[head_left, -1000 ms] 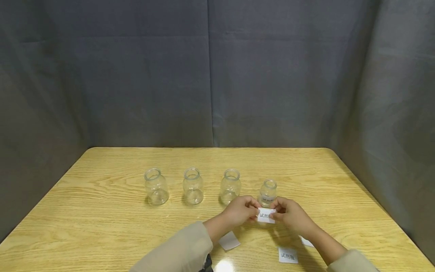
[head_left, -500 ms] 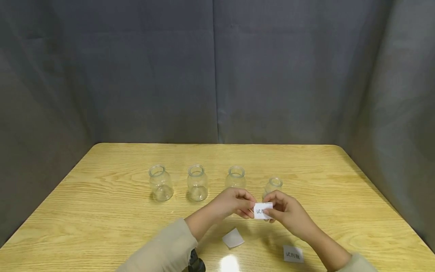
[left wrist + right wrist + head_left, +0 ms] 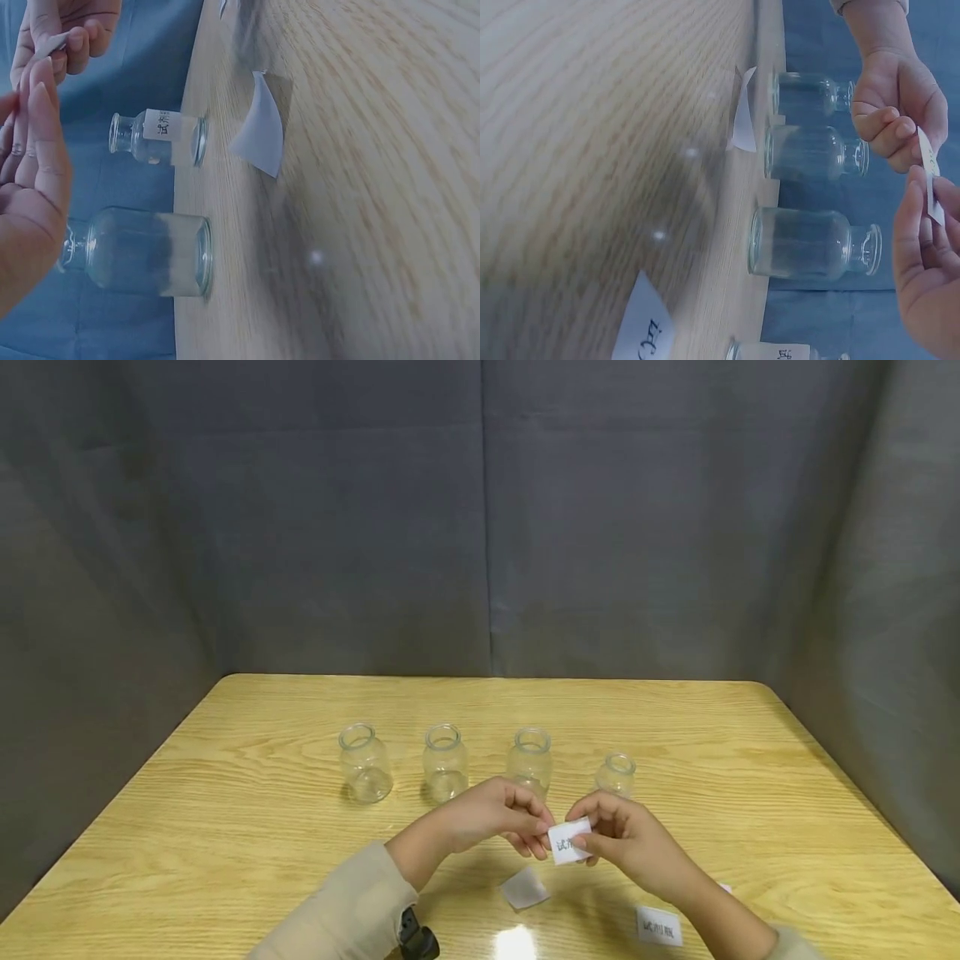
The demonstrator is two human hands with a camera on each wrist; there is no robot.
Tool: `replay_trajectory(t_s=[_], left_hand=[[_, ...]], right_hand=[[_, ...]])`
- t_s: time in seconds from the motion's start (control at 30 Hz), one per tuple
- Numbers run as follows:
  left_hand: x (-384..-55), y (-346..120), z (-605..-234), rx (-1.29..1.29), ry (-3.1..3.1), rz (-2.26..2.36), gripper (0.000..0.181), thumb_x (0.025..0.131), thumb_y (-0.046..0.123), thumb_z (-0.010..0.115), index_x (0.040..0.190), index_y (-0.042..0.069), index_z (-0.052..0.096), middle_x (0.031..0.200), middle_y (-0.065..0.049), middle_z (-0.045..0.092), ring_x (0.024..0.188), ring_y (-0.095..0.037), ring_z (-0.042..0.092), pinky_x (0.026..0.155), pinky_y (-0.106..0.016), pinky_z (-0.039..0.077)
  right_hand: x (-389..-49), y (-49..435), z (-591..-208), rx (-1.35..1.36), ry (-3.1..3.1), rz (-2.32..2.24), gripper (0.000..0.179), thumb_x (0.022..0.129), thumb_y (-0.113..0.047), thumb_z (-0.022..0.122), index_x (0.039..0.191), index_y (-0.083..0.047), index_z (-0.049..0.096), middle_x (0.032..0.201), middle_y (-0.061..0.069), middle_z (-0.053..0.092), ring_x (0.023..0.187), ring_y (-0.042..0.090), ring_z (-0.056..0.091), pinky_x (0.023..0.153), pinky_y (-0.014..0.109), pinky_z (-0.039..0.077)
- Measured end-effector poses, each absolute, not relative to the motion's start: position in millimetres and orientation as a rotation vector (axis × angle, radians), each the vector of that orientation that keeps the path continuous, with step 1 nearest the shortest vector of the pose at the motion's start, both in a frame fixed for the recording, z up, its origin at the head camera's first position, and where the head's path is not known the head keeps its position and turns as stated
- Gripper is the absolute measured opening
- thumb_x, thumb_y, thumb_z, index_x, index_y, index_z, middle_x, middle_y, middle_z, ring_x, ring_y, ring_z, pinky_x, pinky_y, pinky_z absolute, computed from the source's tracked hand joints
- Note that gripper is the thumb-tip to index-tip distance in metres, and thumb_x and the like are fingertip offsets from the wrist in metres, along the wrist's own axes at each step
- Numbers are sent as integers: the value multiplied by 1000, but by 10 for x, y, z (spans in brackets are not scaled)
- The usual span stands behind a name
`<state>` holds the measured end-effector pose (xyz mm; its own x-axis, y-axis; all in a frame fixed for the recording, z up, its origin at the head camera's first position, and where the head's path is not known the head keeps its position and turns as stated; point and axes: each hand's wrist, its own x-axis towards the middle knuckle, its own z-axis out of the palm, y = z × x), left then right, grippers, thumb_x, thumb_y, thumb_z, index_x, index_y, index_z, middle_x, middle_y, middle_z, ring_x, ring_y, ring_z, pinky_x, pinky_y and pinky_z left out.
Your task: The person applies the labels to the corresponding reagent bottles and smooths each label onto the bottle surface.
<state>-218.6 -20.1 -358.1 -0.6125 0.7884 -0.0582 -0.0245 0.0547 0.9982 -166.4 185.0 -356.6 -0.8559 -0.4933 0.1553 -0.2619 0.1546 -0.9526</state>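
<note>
In the head view my right hand (image 3: 637, 843) pinches a small white paper label (image 3: 567, 843) with printed characters between thumb and fingers, above the table. My left hand (image 3: 487, 818) meets the label's left edge, its thumb and a finger pinching at the corner. Behind the hands stands a small glass bottle (image 3: 617, 775); the left wrist view shows a white printed label (image 3: 162, 125) stuck on it. To its left, three larger glass bottles (image 3: 529, 762) stand upright in a row, the nearest partly hidden by my left hand.
On the wooden table (image 3: 225, 827) lie a blank-looking white paper piece (image 3: 525, 887), curled up in the left wrist view, and a printed label (image 3: 660, 927) by my right forearm. Another white corner (image 3: 725, 887) peeks out behind that forearm. Dark curtains (image 3: 360, 527) enclose the table.
Both hands, with the label, have shifted slightly left relative to the bottles, and the label has tilted. My left fingers have changed their position at its edge. The head view has shifted a little.
</note>
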Motion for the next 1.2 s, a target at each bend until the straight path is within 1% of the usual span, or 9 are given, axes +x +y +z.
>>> replay_trajectory(t_s=[0.23, 0.53, 0.63, 0.77, 0.87, 1.0, 1.1, 1.2], left_hand=[[-2180, -242, -3618, 793, 1660, 1633, 18, 83, 1, 52, 92, -15, 54, 74, -10, 62, 66, -14, 60, 61, -27, 49], [-2167, -311, -3639, 722, 1690, 1671, 18, 82, -1, 52, 92, -16, 54, 71, -7, 62, 64, -14, 60, 58, -24, 48], [-2165, -343, -3639, 696, 1713, 1670, 18, 82, 0, 53, 92, -15, 54, 72, -7, 61, 64, -14, 60, 59, -25, 49], [-2166, -378, -3622, 680, 1710, 1669, 19, 83, 1, 53, 94, -14, 54, 76, -9, 62, 68, -15, 60, 63, -29, 49], [-2165, -395, -3607, 678, 1698, 1678, 20, 83, 0, 52, 95, -15, 54, 79, -10, 62, 70, -16, 60, 66, -30, 49], [-2163, -397, -3614, 662, 1721, 1706, 18, 83, 0, 52, 93, -15, 54, 77, -10, 61, 69, -16, 60, 67, -32, 49], [-2169, -376, -3642, 644, 1736, 1728, 18, 83, 0, 52, 91, -15, 53, 76, -11, 62, 69, -16, 60, 67, -32, 49], [-2184, -369, -3672, 616, 1748, 1751, 18, 82, 0, 53, 91, -16, 53, 77, -13, 62, 69, -17, 61, 68, -32, 49]], right_hand=[[-1661, 1825, -3587, -781, 2196, -1801, 23, 83, -5, 54, 98, 10, 48, 82, 13, 52, 67, 11, 53, 59, 29, 49], [-1698, 1728, -3639, -800, 2161, -1862, 24, 82, -4, 55, 98, 11, 48, 81, 10, 51, 67, 11, 52, 59, 27, 48], [-1706, 1681, -3652, -780, 2165, -1871, 24, 82, -5, 55, 98, 11, 48, 79, 10, 50, 66, 12, 52, 59, 27, 48], [-1708, 1637, -3663, -744, 2173, -1875, 26, 82, -6, 56, 100, 11, 48, 77, 9, 50, 67, 12, 53, 60, 27, 48], [-1718, 1616, -3659, -722, 2194, -1867, 30, 82, -7, 57, 103, 10, 46, 78, 11, 50, 67, 14, 53, 61, 29, 49], [-1740, 1619, -3637, -641, 2276, -1824, 37, 81, -9, 59, 108, 10, 42, 81, 14, 52, 68, 18, 54, 61, 30, 49], [-1740, 1663, -3635, -558, 2338, -1765, 39, 80, -11, 60, 108, 9, 43, 81, 14, 53, 69, 20, 55, 61, 30, 48], [-1733, 1711, -3652, -531, 2369, -1698, 40, 80, -13, 61, 107, 10, 42, 80, 12, 53, 70, 23, 55, 61, 30, 48]])
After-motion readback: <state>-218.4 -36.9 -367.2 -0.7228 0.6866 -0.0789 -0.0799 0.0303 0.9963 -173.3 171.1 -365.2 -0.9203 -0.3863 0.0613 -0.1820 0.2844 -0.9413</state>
